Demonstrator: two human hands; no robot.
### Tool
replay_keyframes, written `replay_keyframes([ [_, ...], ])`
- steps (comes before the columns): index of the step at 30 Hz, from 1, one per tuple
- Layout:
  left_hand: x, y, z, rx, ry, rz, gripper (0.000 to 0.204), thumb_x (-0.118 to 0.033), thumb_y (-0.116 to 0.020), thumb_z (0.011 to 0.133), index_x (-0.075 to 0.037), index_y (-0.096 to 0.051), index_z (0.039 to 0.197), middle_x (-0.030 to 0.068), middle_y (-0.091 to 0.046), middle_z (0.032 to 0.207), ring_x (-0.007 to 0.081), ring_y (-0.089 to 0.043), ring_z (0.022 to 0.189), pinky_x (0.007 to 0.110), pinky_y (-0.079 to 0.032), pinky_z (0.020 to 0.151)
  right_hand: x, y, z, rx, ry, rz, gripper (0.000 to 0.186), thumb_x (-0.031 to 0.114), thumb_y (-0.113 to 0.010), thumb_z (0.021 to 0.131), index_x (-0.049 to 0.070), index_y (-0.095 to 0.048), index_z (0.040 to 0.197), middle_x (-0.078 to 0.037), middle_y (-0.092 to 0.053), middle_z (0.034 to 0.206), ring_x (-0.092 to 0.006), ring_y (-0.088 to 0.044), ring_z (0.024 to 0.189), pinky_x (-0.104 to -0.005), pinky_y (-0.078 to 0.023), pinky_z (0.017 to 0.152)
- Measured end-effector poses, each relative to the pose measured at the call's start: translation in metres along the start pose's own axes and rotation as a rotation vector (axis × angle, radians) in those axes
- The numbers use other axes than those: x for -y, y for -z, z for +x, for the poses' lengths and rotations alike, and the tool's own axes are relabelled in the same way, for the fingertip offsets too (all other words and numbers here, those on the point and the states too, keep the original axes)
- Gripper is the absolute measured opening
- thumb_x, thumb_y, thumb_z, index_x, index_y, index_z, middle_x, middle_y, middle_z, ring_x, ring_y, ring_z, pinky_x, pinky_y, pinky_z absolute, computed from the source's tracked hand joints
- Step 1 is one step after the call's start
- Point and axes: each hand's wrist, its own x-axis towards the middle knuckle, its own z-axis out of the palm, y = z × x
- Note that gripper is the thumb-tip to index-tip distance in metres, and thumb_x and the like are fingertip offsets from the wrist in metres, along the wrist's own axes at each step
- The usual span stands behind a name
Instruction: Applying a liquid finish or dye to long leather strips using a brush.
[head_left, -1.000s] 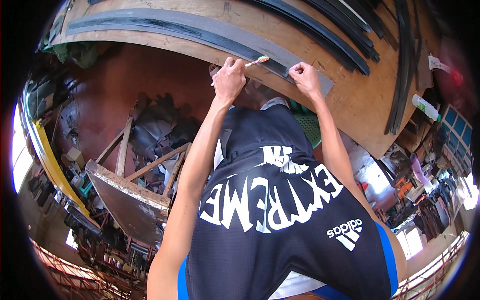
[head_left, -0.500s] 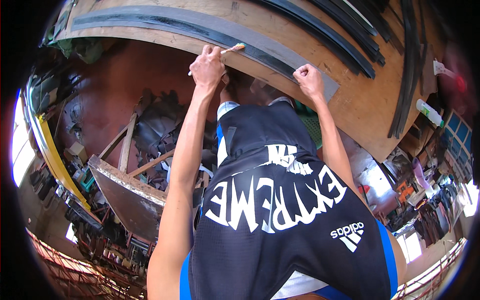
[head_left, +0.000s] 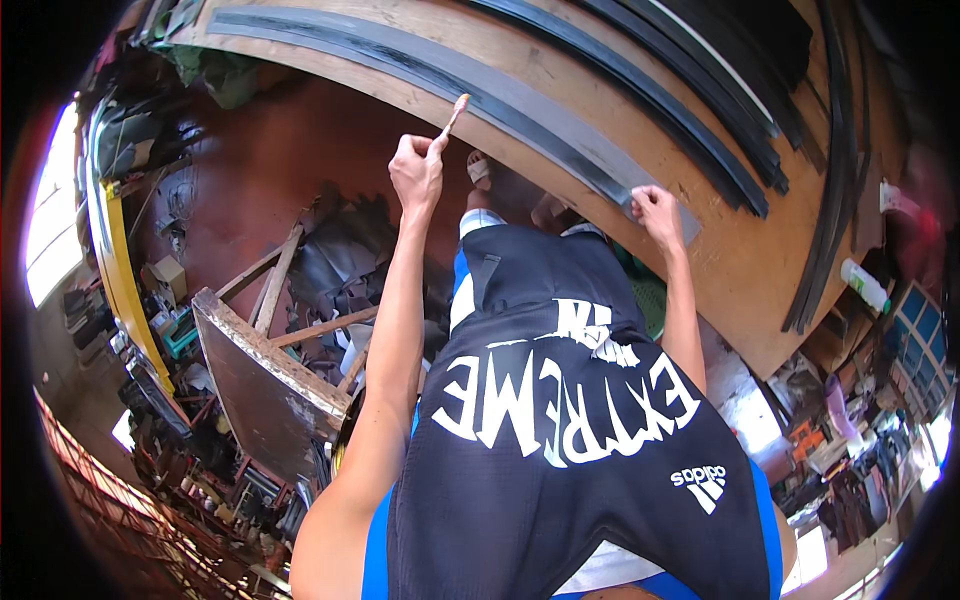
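My left hand is closed around the handle of a toothbrush. The brush's head points up and away, over the near edge of a long black strip. This strip lies lengthwise on a grey sheet along the table's near edge; parts of its surface look darker and shinier. At the strip's right end, my right hand is closed in a pinch, fingertips on that end. The tips themselves are partly hidden by the hand.
On the wooden table lie several more black strips, with others at the right. A white bottle stands near the right edge. Left of me are a worn wooden board, wooden bars and dark scraps on the floor.
The view has shifted, moving the table and strips right and down in the picture. The toothbrush has turned from nearly level to steeply upright. My right hand remains at the strip's right end.
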Motion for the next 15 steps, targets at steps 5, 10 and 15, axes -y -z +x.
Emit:
replay_keyframes([
  [5, 0.024, 0.045, 0.039, -0.042, 0.233, -0.281, 0.025, -0.024, -0.075, 0.083, -0.001, -0.066, 0.085, 0.0067, -0.064, 0.067, 0.0129, -0.061, 0.058, 0.03, -0.049, 0.056, 0.012, 0.01, -0.005, -0.171, 0.042, -0.098, 0.022, 0.021, -0.063, 0.093, 0.001, -0.066, 0.086, 0.0, -0.059, 0.067, -0.0064, -0.053, 0.062, -0.0236, -0.042, 0.055],
  [10, 0.056, 0.102, 0.121, -0.137, 0.169, -0.348, 0.017, -0.009, -0.075, 0.079, -0.001, -0.066, 0.092, 0.0064, -0.067, 0.08, 0.0107, -0.061, 0.06, 0.026, -0.05, 0.055, 0.061, 0.01, 0.009, -0.412, 0.123, -0.271, 0.025, 0.025, -0.065, 0.092, 0.0, -0.067, 0.089, -0.003, -0.061, 0.071, -0.0102, -0.055, 0.067, -0.028, -0.046, 0.064],
  [15, 0.102, 0.164, 0.29, -0.256, 0.105, -0.362, 0.015, -0.006, -0.072, 0.08, -0.004, -0.068, 0.095, 0.0055, -0.069, 0.076, 0.0125, -0.064, 0.062, 0.027, -0.051, 0.057, 0.164, -0.059, 0.07, -0.477, 0.338, -0.254, 0.022, 0.021, -0.06, 0.095, 0.001, -0.067, 0.093, -0.003, -0.063, 0.073, -0.0093, -0.057, 0.068, -0.0265, -0.046, 0.064],
])
